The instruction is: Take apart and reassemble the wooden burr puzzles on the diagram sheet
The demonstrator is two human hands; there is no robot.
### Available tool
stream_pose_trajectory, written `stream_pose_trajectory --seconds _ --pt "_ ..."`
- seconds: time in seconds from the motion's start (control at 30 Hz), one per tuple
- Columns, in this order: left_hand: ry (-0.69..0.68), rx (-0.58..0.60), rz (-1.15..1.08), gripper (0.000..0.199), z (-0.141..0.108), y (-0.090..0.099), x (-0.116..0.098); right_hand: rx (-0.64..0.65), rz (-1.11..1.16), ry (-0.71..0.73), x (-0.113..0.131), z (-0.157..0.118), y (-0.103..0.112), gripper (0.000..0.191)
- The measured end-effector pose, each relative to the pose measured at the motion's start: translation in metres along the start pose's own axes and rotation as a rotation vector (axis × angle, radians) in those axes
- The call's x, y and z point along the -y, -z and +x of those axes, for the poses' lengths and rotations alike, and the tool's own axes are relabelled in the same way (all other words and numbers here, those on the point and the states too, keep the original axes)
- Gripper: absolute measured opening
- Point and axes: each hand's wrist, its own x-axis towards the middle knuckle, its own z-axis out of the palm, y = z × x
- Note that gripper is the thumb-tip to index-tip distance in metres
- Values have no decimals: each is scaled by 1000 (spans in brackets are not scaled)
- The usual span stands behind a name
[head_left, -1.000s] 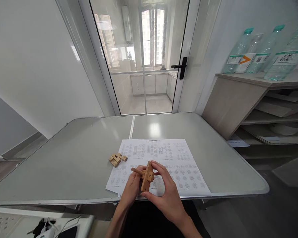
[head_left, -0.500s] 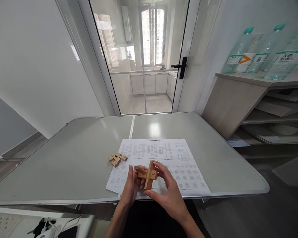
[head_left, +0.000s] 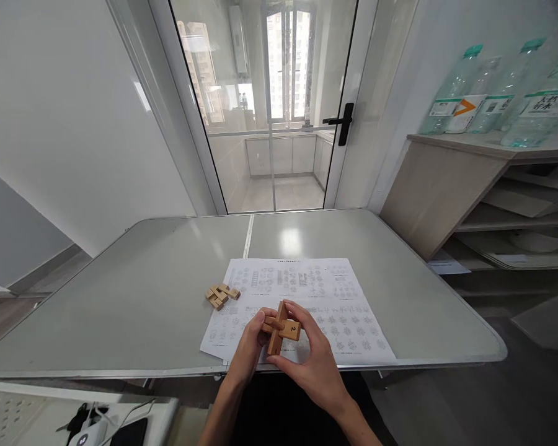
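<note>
Several brown wooden puzzle pieces, one marked with a 2, cross each other between my hands above the near edge of the papers. My left hand is closed on their left side, with its thumb on top. Fingers and thumb of my right hand grip the two ends of the upright piece. Printed sheets with rows of small diagrams lie under the hands. A cluster of lighter wooden pieces rests at the sheets' left edge.
The grey folding table reaches a glass door with a black handle. On the right, plastic bottles stand on a shelf unit. A phone and cables lie on a white surface at the lower left.
The held pieces have come closer together, and the crossing bars now interlock around the upright one. My left thumb has moved right onto them. The piece marked 2 shows more of its length.
</note>
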Motion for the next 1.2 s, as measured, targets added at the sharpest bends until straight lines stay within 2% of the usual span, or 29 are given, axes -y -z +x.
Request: stream_pose_trajectory --seconds 0.2,0.43,0.6,0.73,0.93,1.07,1.2 --pt "14 24 -64 44 0 2 2 0 2 -35 3 -2 1 84" --pt "12 -30 25 50 -3 -4 -5 -14 -15 -39 6 -1 4 83" --pt "-7 -11 69 56 3 1 6 -58 -77 -16 2 5 16 78" --pt "-32 5 58 55 6 2 12 -120 -215 27 -9 21 40 73" --pt "-35 21 175 50 2 -3 3 -219 -437 42 -35 67 96 73" --pt "-22 24 220 49 1 -4 0 -267 -519 -80 -55 94 125 76" --pt "-42 42 241 46 3 -3 1 -294 -551 -208 -70 106 136 77"
